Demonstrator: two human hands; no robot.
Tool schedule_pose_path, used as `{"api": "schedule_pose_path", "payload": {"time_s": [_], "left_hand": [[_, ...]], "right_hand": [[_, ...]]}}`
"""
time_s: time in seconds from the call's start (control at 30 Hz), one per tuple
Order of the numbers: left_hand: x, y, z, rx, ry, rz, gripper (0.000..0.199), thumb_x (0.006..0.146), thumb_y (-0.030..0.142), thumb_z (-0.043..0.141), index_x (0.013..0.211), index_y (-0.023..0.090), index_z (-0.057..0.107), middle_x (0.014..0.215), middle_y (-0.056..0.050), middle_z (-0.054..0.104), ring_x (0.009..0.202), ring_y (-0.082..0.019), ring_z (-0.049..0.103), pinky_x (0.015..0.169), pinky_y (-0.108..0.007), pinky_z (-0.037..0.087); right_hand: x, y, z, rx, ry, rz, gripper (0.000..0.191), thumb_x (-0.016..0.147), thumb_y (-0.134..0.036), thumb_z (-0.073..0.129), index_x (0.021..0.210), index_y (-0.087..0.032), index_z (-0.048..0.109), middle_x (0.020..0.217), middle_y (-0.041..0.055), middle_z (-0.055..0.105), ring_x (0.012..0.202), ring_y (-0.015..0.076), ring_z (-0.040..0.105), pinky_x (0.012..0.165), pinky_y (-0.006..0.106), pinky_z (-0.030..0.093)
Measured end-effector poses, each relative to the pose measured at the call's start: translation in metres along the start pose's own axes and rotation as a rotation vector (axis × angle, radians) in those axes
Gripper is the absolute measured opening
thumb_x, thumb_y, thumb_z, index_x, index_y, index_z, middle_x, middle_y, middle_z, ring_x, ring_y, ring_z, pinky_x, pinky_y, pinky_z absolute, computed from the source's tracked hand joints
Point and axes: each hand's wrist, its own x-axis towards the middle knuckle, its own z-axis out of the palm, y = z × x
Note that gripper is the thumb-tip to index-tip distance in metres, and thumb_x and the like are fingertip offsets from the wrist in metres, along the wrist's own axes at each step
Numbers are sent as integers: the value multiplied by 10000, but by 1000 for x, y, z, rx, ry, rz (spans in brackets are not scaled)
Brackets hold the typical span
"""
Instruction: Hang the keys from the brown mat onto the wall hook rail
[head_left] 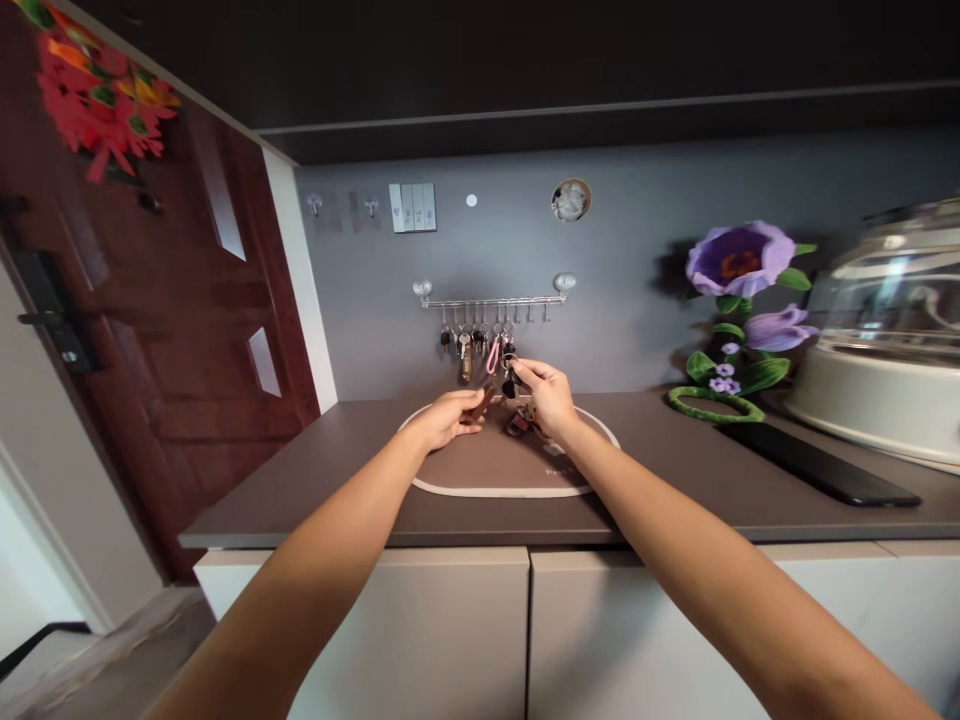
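Above a brown mat with a white rim [510,492], my right hand [546,395] pinches the ring of a set of keys [511,385], and the keys hang below its fingertips. My left hand [450,418] is closed on a thin brown item [484,402] just left of those keys. More keys and small items [519,420] lie on the mat under my right hand. Behind both hands a hook rail [495,301] is fixed to the wall, with several keys [464,345] and a pink loop [493,356] hanging from it.
At right on the counter [300,480] are a black phone-like slab [821,465], purple felt flowers [741,262] and a white appliance with a clear dome [885,395]. A switch panel [412,208] is on the wall. A dark red door [195,350] stands at left. A shelf [600,110] overhangs the counter.
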Motion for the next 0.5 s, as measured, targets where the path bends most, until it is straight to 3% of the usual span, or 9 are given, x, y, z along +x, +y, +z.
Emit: {"api": "schedule_pose_path", "payload": {"time_s": [0.17,0.33,0.5], "left_hand": [[0,-6,5,210,-107,119,320,680,434,604,757,124,589,654,4,517,569,-64,445,625,-229,363],[-4,-5,15,350,-126,299,367,697,477,550,628,119,511,527,49,387,489,-48,311,529,-203,262],[-10,-2,24,497,-74,400,366,710,478,511,715,119,583,612,-1,526,567,-96,423,581,-226,328]], "right_hand": [[1,0,-2,119,21,78,266,593,-390,672,749,-175,651,660,-5,630,552,104,519,557,249,412],[4,0,-5,133,15,17,262,635,-424,633,734,-183,604,676,-17,603,563,98,511,560,237,405],[7,-2,-6,20,46,-64,287,683,-478,562,766,-203,559,713,-23,586,632,110,524,595,234,407]]}}
